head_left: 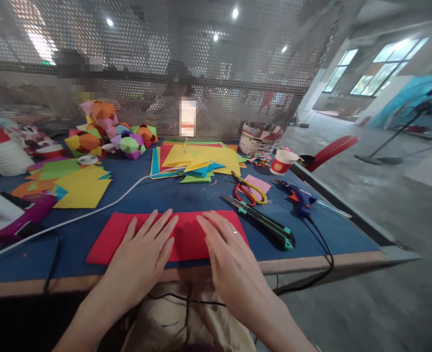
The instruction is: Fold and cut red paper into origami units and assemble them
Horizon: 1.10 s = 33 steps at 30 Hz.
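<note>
In the head view, a red folded sheet (pixel 188 239) lies on the blue top of the bench (pixel 197 198), close to its front edge; it is matte and flattened into a long, four-sided strip with a thick fold at the near side, though whether it is paper or cloth cannot be told. The left hand (pixel 142 252) rests palm down on its left half, fingers spread and pointing away from the person, slightly to the right. The right hand (pixel 226 249) lies over the right half, fingers closer together and angled away to the left, a metal ring (pixel 235 231) on one of them. Neither hand is clamped on anything; the two stand apart, with red showing between them. The sheet's long axis runs left to right, roughly parallel to the bench's front edge. Just beyond its right end, a black-and-green plastic cutter (pixel 263 221) slants, its metal blade aimed away and left. Behind that are scissors (pixel 251 185) with yellow and red handles, and to the right a blue glue gun (pixel 301 199). Farther back sit smooth, flat coloured sheets (pixel 219 159) and faceted, many-coloured balls (pixel 130 145).
</note>
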Each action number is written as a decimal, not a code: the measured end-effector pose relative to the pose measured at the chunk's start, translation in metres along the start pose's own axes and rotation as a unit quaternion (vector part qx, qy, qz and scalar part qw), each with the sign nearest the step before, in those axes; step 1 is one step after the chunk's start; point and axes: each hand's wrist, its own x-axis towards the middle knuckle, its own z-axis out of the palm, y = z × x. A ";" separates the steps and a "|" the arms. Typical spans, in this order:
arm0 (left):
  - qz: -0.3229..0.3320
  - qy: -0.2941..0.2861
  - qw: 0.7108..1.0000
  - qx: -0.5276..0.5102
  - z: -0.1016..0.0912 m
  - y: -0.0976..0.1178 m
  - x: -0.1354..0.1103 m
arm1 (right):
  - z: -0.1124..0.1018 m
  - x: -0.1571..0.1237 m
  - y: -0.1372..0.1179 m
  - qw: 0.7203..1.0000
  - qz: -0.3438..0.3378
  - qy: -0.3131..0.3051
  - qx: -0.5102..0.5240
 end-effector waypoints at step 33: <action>-0.015 -0.013 1.000 0.005 -0.015 -0.031 -0.040 | 0.058 0.015 0.002 0.973 -0.128 -0.004 -0.193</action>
